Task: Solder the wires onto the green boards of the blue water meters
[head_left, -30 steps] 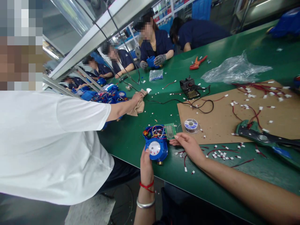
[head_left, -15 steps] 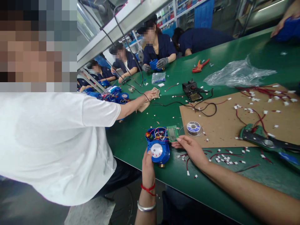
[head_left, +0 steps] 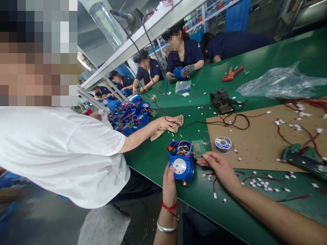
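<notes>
A blue meter [head_left: 188, 173] with a round white dial lies near the table's front edge, its upper compartment open and full of coloured wires [head_left: 184, 148]. My left hand [head_left: 169, 179] grips the meter's left side, thumb beside the dial. Wires run from the compartment to a small green circuit board [head_left: 198, 149] with a grey display. Its lower right corner is pinched in the fingers of my right hand [head_left: 213, 163]. Behind that hand a solder wire spool [head_left: 223, 145] sits on a brown board [head_left: 245, 136].
A person in white [head_left: 94, 153] leans in from the left, one hand on a beige cloth [head_left: 178, 126]. Blue meters [head_left: 127, 115] pile up beyond. Connector wires [head_left: 263, 183], green-handled cutters [head_left: 304, 160], a black stand [head_left: 221, 101], orange pliers [head_left: 232, 74] and plastic film [head_left: 278, 81] lie around.
The view has shifted, so the table items appear further right. The other person's hand has moved the cloth nearer to the meter. My hands keep their hold on the meter and circuit board.
</notes>
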`<action>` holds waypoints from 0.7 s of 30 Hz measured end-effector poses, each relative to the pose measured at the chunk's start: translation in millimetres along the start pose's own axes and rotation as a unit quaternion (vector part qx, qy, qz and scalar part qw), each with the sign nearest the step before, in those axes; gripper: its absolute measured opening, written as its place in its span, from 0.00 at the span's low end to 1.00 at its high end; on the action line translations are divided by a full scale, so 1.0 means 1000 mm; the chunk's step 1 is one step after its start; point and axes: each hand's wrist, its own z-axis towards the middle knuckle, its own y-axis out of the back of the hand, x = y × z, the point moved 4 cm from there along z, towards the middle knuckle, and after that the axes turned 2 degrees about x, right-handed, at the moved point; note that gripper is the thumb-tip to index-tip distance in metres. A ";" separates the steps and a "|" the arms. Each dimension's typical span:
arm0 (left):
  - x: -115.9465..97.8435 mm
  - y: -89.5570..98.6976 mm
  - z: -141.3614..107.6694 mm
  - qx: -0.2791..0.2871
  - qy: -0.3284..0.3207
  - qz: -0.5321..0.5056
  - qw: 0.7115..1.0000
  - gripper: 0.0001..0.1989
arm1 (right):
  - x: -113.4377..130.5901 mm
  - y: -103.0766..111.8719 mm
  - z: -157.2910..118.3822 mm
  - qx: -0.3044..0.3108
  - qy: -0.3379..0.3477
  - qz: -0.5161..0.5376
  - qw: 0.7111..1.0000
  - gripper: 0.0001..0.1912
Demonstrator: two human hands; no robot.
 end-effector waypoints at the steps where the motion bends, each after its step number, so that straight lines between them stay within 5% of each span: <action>1: 0.000 0.000 0.000 0.001 -0.001 0.001 1.000 0.25 | 0.000 0.000 0.000 0.000 0.000 0.000 1.000 0.14; 21: 0.013 0.001 0.005 -0.006 0.012 -0.007 1.000 0.23 | 0.003 -0.002 0.001 0.000 0.021 0.029 0.999 0.13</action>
